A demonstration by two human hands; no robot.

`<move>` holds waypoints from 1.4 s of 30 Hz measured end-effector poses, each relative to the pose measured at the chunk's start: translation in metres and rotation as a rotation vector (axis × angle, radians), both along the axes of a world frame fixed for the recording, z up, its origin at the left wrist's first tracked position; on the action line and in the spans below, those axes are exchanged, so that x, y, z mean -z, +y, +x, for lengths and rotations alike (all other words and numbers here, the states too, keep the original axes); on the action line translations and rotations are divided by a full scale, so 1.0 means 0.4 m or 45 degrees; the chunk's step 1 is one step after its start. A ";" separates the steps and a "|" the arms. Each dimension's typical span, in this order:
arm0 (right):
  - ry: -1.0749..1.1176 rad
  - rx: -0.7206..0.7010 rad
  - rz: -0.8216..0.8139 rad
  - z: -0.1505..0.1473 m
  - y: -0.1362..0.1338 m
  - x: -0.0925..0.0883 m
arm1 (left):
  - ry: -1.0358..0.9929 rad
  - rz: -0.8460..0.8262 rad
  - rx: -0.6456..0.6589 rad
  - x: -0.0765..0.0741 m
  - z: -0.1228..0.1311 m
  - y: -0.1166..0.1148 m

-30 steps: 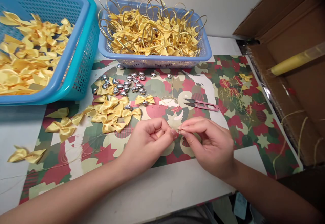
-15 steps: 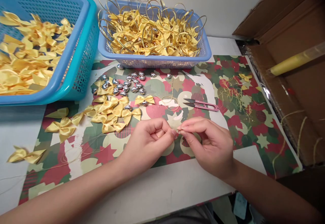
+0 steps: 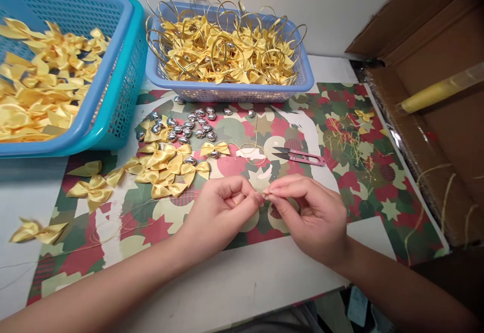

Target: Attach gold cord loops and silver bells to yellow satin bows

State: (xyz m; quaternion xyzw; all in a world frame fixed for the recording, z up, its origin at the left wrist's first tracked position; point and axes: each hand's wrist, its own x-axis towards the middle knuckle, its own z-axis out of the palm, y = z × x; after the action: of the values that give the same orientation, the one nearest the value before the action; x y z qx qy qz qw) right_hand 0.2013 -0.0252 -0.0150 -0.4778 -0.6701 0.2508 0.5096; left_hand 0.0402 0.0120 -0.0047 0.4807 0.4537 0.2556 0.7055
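Observation:
My left hand [image 3: 225,212] and my right hand [image 3: 315,217] meet fingertip to fingertip above the patterned sheet, both closed in a pinch. Between them shows a tiny bit of thin gold thread [image 3: 264,195], mostly covered by the fingers. Fine thread also trails across the sheet left of my left hand. Beyond the hands lie a loop of gold cord [image 3: 254,162] and pink thread snips [image 3: 302,156], blades pointing left. A yellow ribbon bow [image 3: 206,148] has a silver bead [image 3: 215,154] at its middle. More bows [image 3: 162,167] are heaped to the left, by several shiny silver beads [image 3: 188,130].
A blue basket [image 3: 242,87] at the back holds yellow bows with gold wire rings. Stacked blue and teal baskets [image 3: 121,76] with bows stand at left. Thread scraps [image 3: 346,139] lie at right, beside an open cardboard box [image 3: 427,136]. One bow [image 3: 37,230] lies far left.
Both hands keep the same pinch in nearly the same spot. The whole view has shifted very slightly; nothing else has visibly moved.

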 end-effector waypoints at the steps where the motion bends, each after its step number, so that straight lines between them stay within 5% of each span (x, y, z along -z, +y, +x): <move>1: 0.001 0.000 -0.002 0.000 0.000 0.000 | 0.004 -0.002 -0.004 0.000 0.000 0.000; 42: 0.007 0.007 0.006 0.000 0.000 -0.001 | 0.141 0.035 -0.084 0.000 0.007 -0.006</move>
State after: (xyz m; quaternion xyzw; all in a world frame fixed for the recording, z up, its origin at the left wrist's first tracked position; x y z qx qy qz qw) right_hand 0.2011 -0.0252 -0.0147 -0.4777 -0.6679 0.2493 0.5133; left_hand 0.0429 0.0098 -0.0048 0.4884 0.5041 0.2581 0.6638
